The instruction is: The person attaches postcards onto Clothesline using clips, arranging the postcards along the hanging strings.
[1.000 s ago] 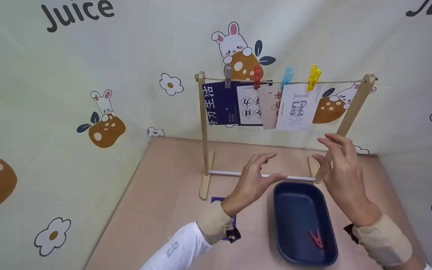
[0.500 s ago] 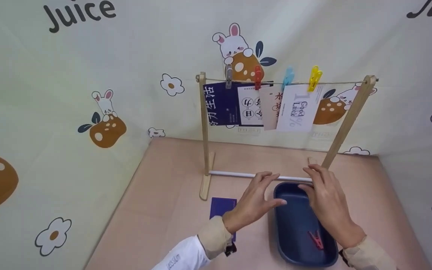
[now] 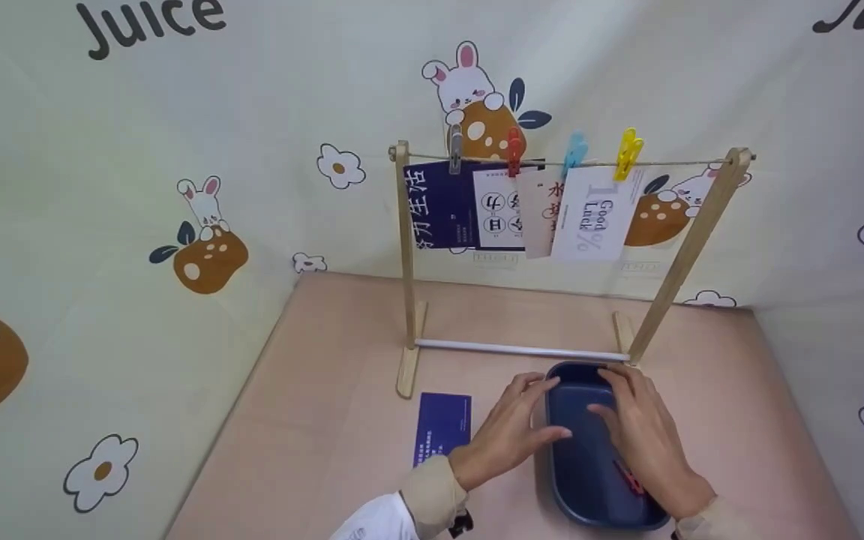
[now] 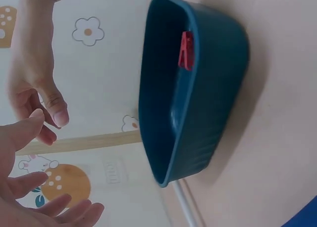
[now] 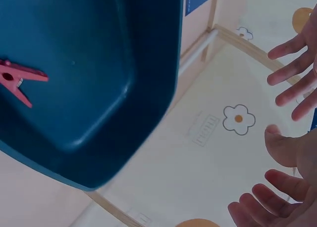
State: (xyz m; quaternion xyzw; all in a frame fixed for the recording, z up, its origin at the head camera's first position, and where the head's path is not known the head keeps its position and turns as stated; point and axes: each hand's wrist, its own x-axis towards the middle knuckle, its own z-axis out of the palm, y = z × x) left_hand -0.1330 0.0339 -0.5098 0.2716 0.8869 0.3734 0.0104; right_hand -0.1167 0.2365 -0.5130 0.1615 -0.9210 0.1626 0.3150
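My left hand (image 3: 503, 431) hovers at the left side of a dark blue bin (image 3: 586, 517), fingers relaxed and holding nothing. Over the bin's right side is my right hand (image 3: 649, 442), also holding nothing, its thumb and fingers spread apart. In the bin lies a red clothespin (image 5: 20, 78), partly covered by the right hand in the head view. Beside my left wrist a purple-blue card (image 3: 443, 424) lies on the table, its lower part hidden by the sleeve. The left wrist view shows both hands apart from the bin wall (image 4: 218, 78).
Behind the bin stands a wooden rack (image 3: 683, 262) with a string across its top. Grey (image 3: 456, 150), red (image 3: 514, 154), light blue (image 3: 574, 154) and yellow clothespins (image 3: 628, 154) hold cards (image 3: 597, 217) on it. A white rod (image 3: 514, 349) joins its feet.
Both hands have come down toward the bin. The right hand has also moved left, from beside the rack's right post to over the bin. More of the purple-blue card shows.
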